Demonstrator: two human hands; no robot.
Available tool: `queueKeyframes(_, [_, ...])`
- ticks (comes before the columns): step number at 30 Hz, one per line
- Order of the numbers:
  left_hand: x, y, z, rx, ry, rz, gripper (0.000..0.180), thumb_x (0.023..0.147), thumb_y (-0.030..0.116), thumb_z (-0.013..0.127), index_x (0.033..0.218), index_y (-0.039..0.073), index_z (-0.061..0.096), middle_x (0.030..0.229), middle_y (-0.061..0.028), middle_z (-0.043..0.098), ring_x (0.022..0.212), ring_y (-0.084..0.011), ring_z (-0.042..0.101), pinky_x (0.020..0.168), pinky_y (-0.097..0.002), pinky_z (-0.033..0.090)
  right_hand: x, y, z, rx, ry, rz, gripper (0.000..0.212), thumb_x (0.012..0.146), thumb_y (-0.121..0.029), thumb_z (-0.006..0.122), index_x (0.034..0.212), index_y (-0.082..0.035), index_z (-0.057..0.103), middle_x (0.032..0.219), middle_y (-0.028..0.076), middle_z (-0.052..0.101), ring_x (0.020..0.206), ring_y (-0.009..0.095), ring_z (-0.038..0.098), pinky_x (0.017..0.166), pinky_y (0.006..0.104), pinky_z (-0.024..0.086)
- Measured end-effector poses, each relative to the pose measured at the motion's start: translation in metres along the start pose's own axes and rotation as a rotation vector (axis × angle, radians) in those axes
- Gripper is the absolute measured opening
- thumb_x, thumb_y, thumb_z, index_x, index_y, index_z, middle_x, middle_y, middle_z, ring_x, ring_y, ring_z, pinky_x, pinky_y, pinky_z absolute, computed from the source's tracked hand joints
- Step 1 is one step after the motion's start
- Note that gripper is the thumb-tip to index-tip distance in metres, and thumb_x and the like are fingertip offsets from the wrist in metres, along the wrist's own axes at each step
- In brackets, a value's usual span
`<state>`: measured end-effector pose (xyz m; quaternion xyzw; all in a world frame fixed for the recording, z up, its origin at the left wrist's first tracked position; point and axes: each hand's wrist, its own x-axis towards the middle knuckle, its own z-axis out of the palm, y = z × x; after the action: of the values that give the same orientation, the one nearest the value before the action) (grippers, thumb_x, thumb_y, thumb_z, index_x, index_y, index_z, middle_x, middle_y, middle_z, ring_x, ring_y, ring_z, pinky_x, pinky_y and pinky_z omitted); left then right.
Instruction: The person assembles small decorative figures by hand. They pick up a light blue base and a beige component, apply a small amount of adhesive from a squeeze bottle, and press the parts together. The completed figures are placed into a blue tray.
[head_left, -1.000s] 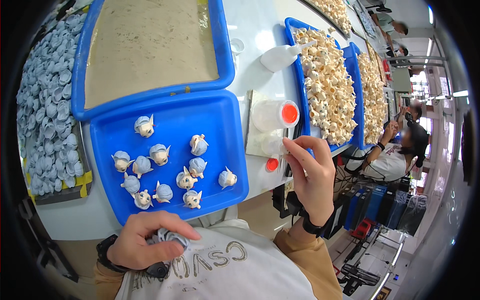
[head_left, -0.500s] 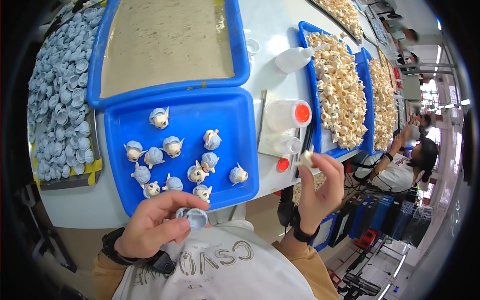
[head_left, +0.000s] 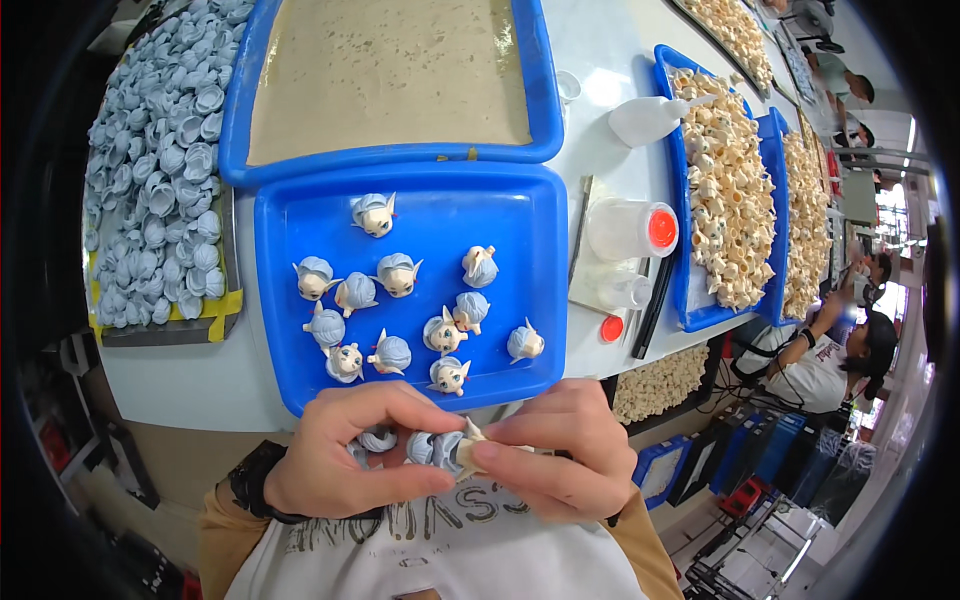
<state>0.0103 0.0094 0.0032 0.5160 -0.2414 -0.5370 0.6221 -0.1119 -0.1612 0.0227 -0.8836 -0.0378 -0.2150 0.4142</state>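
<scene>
My left hand (head_left: 365, 450) is closed around blue-grey doll hair shells (head_left: 424, 447), with another shell tucked in its fingers. My right hand (head_left: 565, 450) pinches a cream doll face piece (head_left: 468, 455), one pointed ear upward, against the open side of a hair shell. The pieces touch; fingers hide part of the join. Just beyond my hands, a blue tray (head_left: 520, 230) holds several doll heads (head_left: 375, 214) with blue-grey hair, pointed ears and painted faces.
At the left lies a heap of blue-grey hair shells (head_left: 165, 170). Behind is a blue-rimmed tray of beige material (head_left: 390, 80). To the right stand a white squeeze bottle (head_left: 640, 122), a clear cup (head_left: 615, 228) and trays of cream face pieces (head_left: 728, 190). Another person (head_left: 815, 365) sits farther right.
My right hand has come left and down with the face piece, bringing it against the hair shell in my left hand. The view has shifted, so the trays appear farther right.
</scene>
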Motion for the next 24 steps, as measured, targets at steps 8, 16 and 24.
queueKeyframes(8, [-0.003, -0.011, 0.010, -0.207, 0.099, 0.004, 0.029, 0.074, 0.005, 0.068, 0.097, 0.000, 0.050, 0.093, -0.0071, 0.058, 0.070, -0.0053, 0.055, 0.050, -0.0176, 0.040, 0.003, -0.001, 0.004, 0.006, -0.042, 0.031, 0.031, 0.055, -0.006, 0.074, 0.086, -0.005, 0.067, 0.077, 0.005, 0.060, 0.060, 0.016, 0.053, 0.055, 0.0267, 0.041])
queueKeyframes(16, [-0.006, -0.005, -0.001, 0.194, -0.140, 0.084, 0.028, 0.075, 0.007, 0.067, 0.096, -0.001, 0.050, 0.089, -0.0099, 0.059, 0.062, -0.0092, 0.056, 0.048, -0.0193, 0.043, -0.002, -0.006, -0.002, 0.058, -0.178, 0.034, 0.032, 0.056, -0.009, 0.063, 0.088, -0.001, 0.065, 0.077, 0.005, 0.058, 0.064, 0.016, 0.052, 0.060, 0.0285, 0.041])
queueKeyframes(24, [-0.011, -0.009, 0.003, 0.096, -0.036, 0.147, 0.029, 0.075, 0.008, 0.067, 0.097, -0.002, 0.049, 0.091, -0.0123, 0.059, 0.070, -0.0114, 0.057, 0.052, -0.0211, 0.045, -0.004, -0.008, 0.006, 0.034, -0.066, -0.021, 0.027, 0.060, -0.009, 0.064, 0.086, -0.001, 0.065, 0.077, 0.006, 0.059, 0.066, 0.016, 0.053, 0.069, 0.0324, 0.044])
